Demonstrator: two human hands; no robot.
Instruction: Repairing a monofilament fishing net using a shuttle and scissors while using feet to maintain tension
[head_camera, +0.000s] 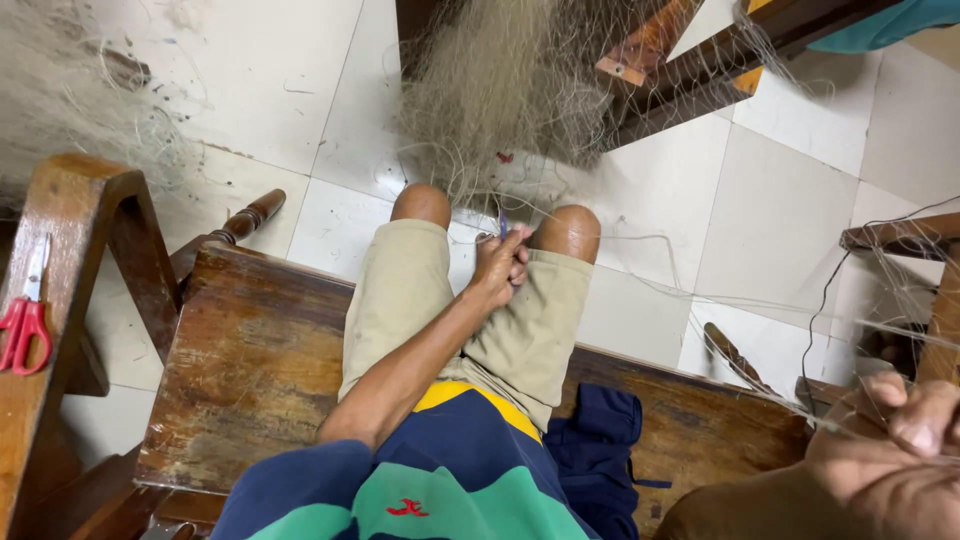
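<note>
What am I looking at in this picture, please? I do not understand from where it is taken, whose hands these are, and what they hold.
The picture comes from one camera worn on a person's head, looking down at their own body. The person sits on a wooden bench above a white tiled floor, in beige shorts and a blue and green shirt.

The left hand reaches forward between the knees and is closed on a small blue tool, at the lower edge of a pale fishing net that hangs in front. The right hand, very near the camera at the lower right, pinches thin net lines that run to the net.

On the bench lies a dark blue cloth. Red-handled scissors rest on a wooden chair arm at the left.
</note>
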